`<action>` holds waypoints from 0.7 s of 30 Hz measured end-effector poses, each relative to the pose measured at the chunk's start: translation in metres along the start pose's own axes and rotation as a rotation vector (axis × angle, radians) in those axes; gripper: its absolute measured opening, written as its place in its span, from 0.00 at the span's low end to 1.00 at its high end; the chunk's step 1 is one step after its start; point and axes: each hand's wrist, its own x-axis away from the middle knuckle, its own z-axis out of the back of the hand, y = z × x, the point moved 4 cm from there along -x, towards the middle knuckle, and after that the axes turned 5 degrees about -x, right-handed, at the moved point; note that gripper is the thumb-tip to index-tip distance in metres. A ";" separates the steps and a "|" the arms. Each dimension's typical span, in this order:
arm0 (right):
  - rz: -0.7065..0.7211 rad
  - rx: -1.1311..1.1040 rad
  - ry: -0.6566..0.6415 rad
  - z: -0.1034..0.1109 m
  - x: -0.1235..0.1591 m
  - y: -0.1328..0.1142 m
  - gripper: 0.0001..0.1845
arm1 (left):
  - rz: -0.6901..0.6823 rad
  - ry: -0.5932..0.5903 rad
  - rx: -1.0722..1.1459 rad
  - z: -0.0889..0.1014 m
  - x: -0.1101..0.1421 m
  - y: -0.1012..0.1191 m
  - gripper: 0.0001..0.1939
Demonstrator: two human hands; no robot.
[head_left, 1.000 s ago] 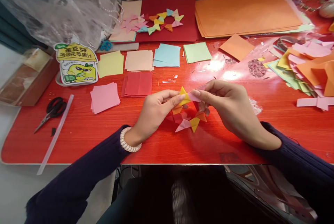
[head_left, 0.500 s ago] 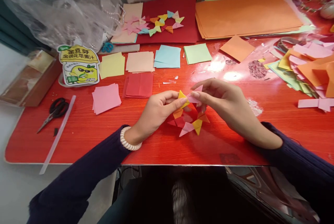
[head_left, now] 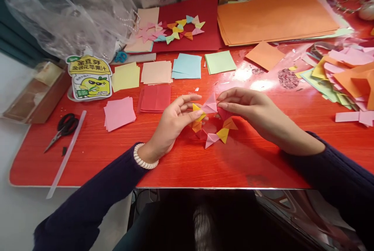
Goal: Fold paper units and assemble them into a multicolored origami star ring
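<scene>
A ring of folded paper pieces (head_left: 223, 135) in yellow, orange, pink and red is held up above the red tabletop. My left hand (head_left: 168, 126) grips its left side, thumb on a yellow piece and fingers behind. A pink pointed piece (head_left: 209, 105) sits at the top of the ring, between my hands. My right hand (head_left: 257, 114) pinches the ring at the upper right, thumb and forefinger by the red piece (head_left: 224, 114). The fingertips of both hands are partly hidden behind the paper.
Stacks of square paper, pink (head_left: 119, 114), red (head_left: 156, 98), blue (head_left: 187, 66) and green (head_left: 220, 62), lie beyond my hands. Scissors (head_left: 66, 125) and a clear strip (head_left: 67, 155) are at left. Finished paper rings (head_left: 189, 36) rest at the back. Folded paper pieces (head_left: 355, 81) pile up at right.
My right thumb and fingers have slid off the pink top piece, to its right. The pink piece now stands more upright, and the ring has tilted. My left fingers have spread somewhat.
</scene>
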 end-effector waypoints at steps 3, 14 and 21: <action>-0.013 0.003 0.025 -0.002 0.002 0.000 0.10 | -0.005 -0.018 -0.031 -0.002 0.000 0.001 0.15; -0.184 -0.352 -0.059 -0.017 0.005 0.010 0.11 | -0.066 0.041 -0.053 0.000 0.001 0.004 0.08; 0.081 -0.050 0.012 -0.016 0.014 -0.009 0.09 | -0.168 0.070 -0.132 -0.005 0.005 0.013 0.08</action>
